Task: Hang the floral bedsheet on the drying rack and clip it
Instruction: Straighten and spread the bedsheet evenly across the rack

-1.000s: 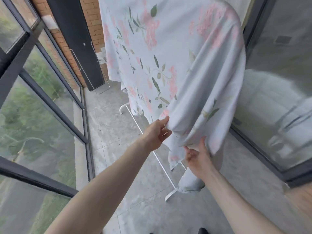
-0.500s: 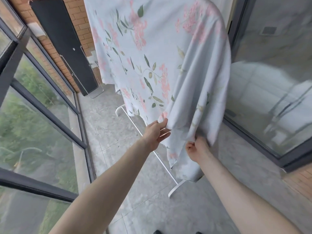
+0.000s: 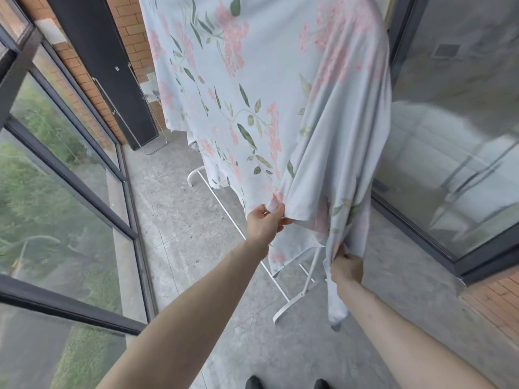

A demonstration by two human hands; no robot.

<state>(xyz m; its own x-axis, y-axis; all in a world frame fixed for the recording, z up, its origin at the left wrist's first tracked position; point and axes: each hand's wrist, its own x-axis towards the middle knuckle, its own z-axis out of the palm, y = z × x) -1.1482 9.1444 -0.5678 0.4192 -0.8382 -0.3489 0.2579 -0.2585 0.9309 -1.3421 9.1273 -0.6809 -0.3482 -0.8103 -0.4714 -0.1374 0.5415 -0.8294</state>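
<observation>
Pale-blue floral bedsheet (image 3: 266,108) drapes over a white drying rack (image 3: 295,297) on a balcony; the left hand (image 3: 265,223) pinches its lower edge, the right hand (image 3: 346,266) grips a bunched corner.

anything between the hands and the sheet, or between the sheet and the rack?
Nothing visible. The left hand pinches the lower edge of the floral bedsheet, the right hand grips a bunched corner lower down. The sheet already drapes over the white drying rack, hiding its top. No clips are in view.
</observation>
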